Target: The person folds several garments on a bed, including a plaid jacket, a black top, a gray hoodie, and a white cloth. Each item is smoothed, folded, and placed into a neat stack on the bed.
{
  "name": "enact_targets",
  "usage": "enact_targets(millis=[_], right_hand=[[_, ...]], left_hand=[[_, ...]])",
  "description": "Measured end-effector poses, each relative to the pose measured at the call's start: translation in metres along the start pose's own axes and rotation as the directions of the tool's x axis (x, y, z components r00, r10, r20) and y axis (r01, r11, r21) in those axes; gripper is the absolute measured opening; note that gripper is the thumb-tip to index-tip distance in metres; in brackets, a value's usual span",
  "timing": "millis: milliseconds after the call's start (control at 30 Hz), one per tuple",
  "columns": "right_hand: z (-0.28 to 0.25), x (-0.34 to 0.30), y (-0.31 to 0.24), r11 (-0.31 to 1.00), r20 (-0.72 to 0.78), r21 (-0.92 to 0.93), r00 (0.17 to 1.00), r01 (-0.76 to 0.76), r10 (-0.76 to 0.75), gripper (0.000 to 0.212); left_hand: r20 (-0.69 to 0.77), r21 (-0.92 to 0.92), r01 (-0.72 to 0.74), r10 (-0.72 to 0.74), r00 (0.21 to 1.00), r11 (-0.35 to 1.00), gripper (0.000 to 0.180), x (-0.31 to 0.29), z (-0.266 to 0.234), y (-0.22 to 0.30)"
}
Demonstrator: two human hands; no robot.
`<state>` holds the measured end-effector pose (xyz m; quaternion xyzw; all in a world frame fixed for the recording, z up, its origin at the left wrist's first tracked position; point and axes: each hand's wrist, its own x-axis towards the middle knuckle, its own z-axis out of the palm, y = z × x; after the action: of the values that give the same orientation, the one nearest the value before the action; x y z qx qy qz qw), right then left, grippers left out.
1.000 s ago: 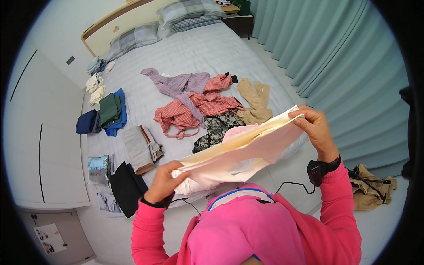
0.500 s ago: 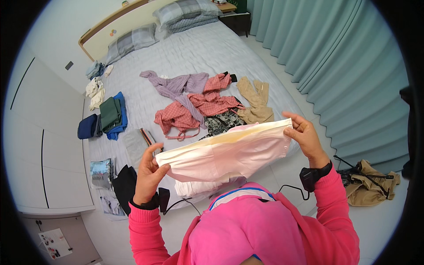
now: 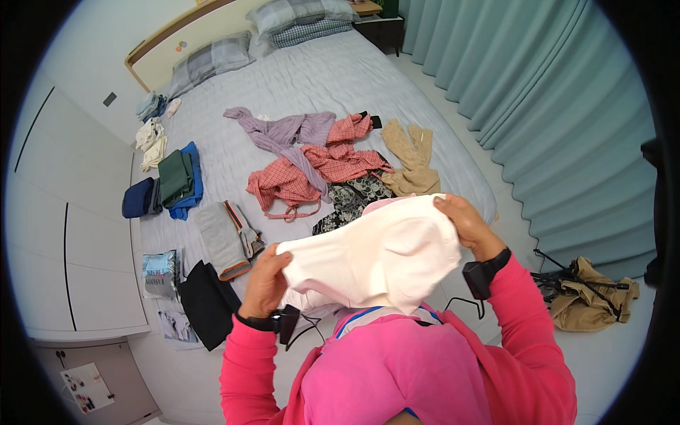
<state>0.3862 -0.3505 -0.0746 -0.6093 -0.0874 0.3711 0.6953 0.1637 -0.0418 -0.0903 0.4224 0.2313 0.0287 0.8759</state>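
A white garment (image 3: 361, 255) is stretched in the air between my two hands, above the near edge of the bed. My left hand (image 3: 265, 282) pinches one end, thumb on top. The other upper corner is gripped by my right hand (image 3: 470, 225). Its cloth bulges and droops toward my chest on the right side; its full shape cannot be made out. Just beyond it lie a black patterned cloth (image 3: 352, 202), a red checked garment (image 3: 283, 185), a purple garment (image 3: 301, 131) and a beige garment (image 3: 411, 159). Some pink cloth (image 3: 379, 205) peeks out behind the white one.
Folded clothes line the bed's left side: a green stack (image 3: 176, 176), a navy bundle (image 3: 138, 198), a grey garment (image 3: 219, 237) and black cloth (image 3: 207, 304). A packaged item (image 3: 160, 275) lies near them. Blue-green curtains (image 3: 545, 127) hang at right, above a brown cloth (image 3: 584, 301) on the floor.
The white garment's straight upper edge has tilted and slackened, and its right part now bulges downward. My hands have come closer together; the left moved right and down, the right slightly left and down.
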Motion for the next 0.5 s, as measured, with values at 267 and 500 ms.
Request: enact_targets(millis=[267, 500], right_hand=[[0.066, 0.013, 0.04, 0.972, 0.2, -0.126, 0.965, 0.199, -0.172, 0.026], [0.087, -0.006, 0.019, 0.95, 0.254, -0.078, 0.927, 0.302, -0.274, 0.032]], left_hand=[[0.177, 0.173, -0.16, 0.129, 0.976, 0.972, 0.021, 0.014, 0.106, -0.05], [0.231, 0.206, -0.349, 0.301, 0.925, 0.914, 0.013, 0.018, 0.115, -0.053]])
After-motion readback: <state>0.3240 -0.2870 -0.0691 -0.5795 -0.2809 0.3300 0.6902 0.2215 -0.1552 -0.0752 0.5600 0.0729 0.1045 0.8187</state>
